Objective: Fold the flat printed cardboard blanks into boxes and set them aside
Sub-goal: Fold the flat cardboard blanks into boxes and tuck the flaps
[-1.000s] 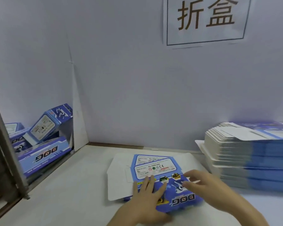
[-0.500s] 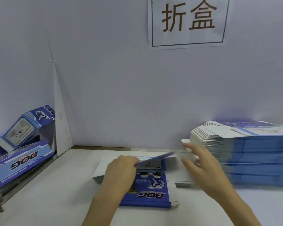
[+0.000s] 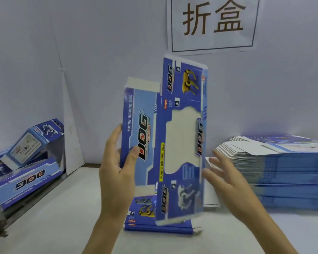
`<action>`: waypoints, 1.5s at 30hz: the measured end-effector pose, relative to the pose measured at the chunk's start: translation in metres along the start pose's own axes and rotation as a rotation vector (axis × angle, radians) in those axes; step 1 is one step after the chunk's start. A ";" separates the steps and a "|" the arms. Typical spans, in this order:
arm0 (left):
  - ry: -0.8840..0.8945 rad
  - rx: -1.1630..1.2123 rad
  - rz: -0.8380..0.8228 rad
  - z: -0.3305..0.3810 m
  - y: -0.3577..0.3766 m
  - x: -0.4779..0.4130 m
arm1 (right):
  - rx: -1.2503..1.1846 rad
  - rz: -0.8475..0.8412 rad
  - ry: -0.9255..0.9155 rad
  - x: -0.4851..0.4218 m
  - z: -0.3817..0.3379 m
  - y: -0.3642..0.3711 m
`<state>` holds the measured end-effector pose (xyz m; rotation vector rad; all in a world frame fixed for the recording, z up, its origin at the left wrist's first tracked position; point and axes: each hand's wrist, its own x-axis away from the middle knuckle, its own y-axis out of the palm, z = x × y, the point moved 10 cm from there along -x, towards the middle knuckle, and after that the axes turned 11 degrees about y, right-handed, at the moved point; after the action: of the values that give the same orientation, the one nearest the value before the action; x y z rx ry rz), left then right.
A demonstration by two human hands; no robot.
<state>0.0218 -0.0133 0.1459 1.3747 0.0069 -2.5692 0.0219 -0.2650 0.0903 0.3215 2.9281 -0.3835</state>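
Upright above the middle of the bench (image 3: 62, 220), a blue printed cardboard blank (image 3: 174, 143) stands on end, its printed face toward the camera and its cut-out window pale at the centre. The left hand (image 3: 117, 169) grips it by the left edge, about halfway up: the thumb (image 3: 134, 153) presses on the printed front while the fingers reach up behind the edge, and the forearm rises from the near side. The right hand (image 3: 226, 173) comes in from the near right with its palm turned toward the blank's right edge, fingers straight and spread and holding nothing. It is blurred, so I cannot tell whether its fingertips touch the card. Under the lifted piece a second blank (image 3: 154, 227) lies flat on the bench. To the right sits a tall stack of flat blanks (image 3: 286, 171), white flaps showing on top. Off the bench's left edge, folded boxes (image 3: 29, 162) lie tumbled together. A paper sign (image 3: 213, 22) with two large characters hangs on the far wall.
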 end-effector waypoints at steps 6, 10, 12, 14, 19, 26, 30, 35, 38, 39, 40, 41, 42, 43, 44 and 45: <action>-0.115 0.114 -0.063 -0.016 0.017 0.007 | -0.329 0.061 -0.030 0.001 -0.008 -0.015; -0.170 0.154 -0.120 -0.021 0.031 0.012 | -0.428 0.152 -0.033 0.000 -0.002 -0.033; -0.168 0.160 -0.144 -0.020 0.039 0.015 | -0.419 0.143 -0.051 0.000 -0.004 -0.035; -0.155 0.147 -0.147 -0.018 0.044 0.019 | -0.409 0.147 -0.080 0.002 -0.008 -0.034; -0.167 0.124 -0.191 -0.018 0.054 0.027 | -0.338 0.177 -0.123 0.008 -0.015 -0.028; -0.281 0.211 -0.342 -0.024 0.076 0.042 | -0.347 0.106 -0.137 0.005 -0.015 -0.014; -0.415 0.421 -0.555 -0.019 0.117 0.082 | -0.270 -0.001 -0.161 0.008 -0.014 0.017; -0.566 0.484 -0.392 -0.040 0.100 0.074 | -0.258 0.005 -0.151 0.008 -0.019 0.006; -0.633 0.509 -0.345 -0.049 0.082 0.064 | -0.276 0.132 -0.121 0.007 -0.023 -0.023; -0.627 0.510 -0.361 -0.048 0.079 0.060 | -0.259 0.143 -0.078 0.005 -0.021 -0.029; -0.613 0.495 -0.384 -0.045 0.077 0.055 | -0.239 0.136 -0.006 0.003 -0.016 -0.032; -0.591 0.472 -0.408 -0.042 0.075 0.049 | -0.226 0.112 0.058 0.000 -0.012 -0.032; -0.565 0.457 -0.434 -0.039 0.074 0.041 | -0.218 0.091 0.099 -0.001 -0.010 -0.032; -0.543 0.447 -0.464 -0.035 0.074 0.033 | -0.213 0.084 0.113 -0.002 -0.010 -0.033; -0.522 0.433 -0.492 -0.031 0.075 0.026 | -0.225 0.100 0.121 -0.004 -0.010 -0.036; -0.500 0.414 -0.515 -0.029 0.075 0.018 | -0.267 0.125 0.122 -0.005 -0.010 -0.040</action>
<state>0.0506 -0.0867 0.1226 0.8680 -0.3067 -3.4414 0.0162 -0.3008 0.1098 0.5004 3.0062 0.0475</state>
